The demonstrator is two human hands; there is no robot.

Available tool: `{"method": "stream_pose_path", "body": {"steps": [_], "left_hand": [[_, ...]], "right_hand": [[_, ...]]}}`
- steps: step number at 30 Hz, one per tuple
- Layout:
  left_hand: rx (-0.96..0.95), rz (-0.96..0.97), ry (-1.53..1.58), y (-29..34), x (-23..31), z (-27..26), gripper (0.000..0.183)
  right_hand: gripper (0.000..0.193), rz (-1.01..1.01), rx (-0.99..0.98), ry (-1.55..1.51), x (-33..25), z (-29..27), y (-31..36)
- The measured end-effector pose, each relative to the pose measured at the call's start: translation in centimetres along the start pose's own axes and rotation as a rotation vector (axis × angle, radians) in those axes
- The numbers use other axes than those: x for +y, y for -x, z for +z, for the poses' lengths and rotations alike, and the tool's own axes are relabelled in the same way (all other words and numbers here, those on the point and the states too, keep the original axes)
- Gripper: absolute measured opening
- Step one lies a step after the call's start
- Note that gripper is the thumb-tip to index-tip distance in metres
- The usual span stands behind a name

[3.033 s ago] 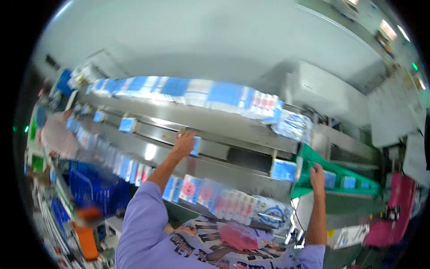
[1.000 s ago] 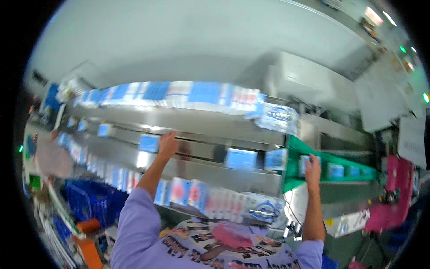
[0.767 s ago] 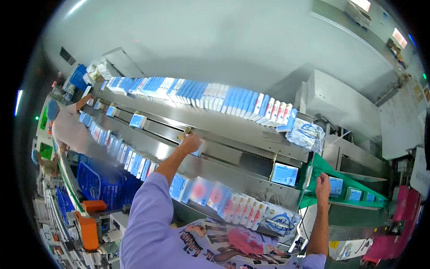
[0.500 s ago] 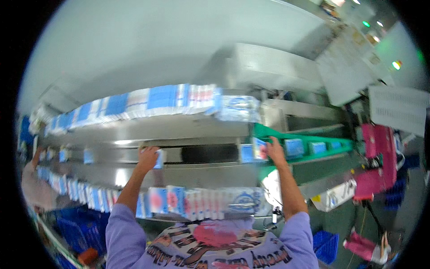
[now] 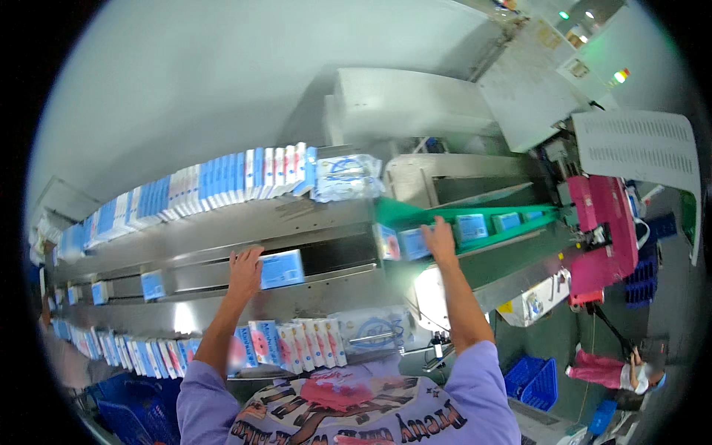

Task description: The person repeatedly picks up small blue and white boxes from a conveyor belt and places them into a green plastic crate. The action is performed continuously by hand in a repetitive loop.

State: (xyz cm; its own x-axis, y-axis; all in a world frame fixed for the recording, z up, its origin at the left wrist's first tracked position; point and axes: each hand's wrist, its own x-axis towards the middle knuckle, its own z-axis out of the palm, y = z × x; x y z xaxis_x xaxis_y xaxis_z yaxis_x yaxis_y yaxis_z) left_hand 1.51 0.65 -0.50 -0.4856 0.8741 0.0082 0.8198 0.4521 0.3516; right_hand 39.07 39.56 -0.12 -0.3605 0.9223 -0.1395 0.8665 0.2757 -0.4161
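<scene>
Reaching across the steel conveyor (image 5: pixel 222 278), your left hand (image 5: pixel 245 268) lay flat against a blue-and-white box (image 5: pixel 282 268), steadying it; your right hand (image 5: pixel 439 241) pressed open-fingered onto another box (image 5: pixel 412 243) at the green belt's (image 5: pixel 512 233) near edge.

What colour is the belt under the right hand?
Green. The belt under the right hand shows best in the head view.

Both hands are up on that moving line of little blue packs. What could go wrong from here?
The left hand rests against a blue pack in the steel channel; a nudge might skew it. The right hand reaches onto the green belt among packs, so fingers could perhaps catch.
</scene>
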Motion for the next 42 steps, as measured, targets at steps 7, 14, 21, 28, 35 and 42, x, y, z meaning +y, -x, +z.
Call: {"method": "stream_pose_path", "body": {"steps": [7,14,21,28,35,42], "left_hand": [[0.016,-0.397,-0.139,2.9,-14.4,-3.7,0.040],[-0.165,-0.308,-0.392,9.0,-23.1,-2.7,0.034],[-0.095,-0.105,-0.283,6.3,-15.0,0.4,0.023],[-0.198,-0.103,-0.173,2.0,-3.9,-1.3,0.032],[-0.041,-0.023,0.000,0.7,-0.4,0.2,0.033],[0.099,-0.234,-0.061,3.9,-12.8,-2.9,0.037]], "right_hand": [[0.034,-0.319,0.078,-0.255,-2.9,-1.3,3.1],[0.037,-0.285,-0.165,-0.333,-5.8,2.9,3.5],[0.045,-0.024,-0.299,-0.432,-4.0,4.1,1.3],[0.055,-0.112,-0.139,-0.104,-0.1,3.1,-0.2],[0.045,-0.031,-0.103,-0.073,2.6,1.7,-1.5],[0.035,-0.271,0.163,-0.165,0.2,-1.6,0.3]]}}
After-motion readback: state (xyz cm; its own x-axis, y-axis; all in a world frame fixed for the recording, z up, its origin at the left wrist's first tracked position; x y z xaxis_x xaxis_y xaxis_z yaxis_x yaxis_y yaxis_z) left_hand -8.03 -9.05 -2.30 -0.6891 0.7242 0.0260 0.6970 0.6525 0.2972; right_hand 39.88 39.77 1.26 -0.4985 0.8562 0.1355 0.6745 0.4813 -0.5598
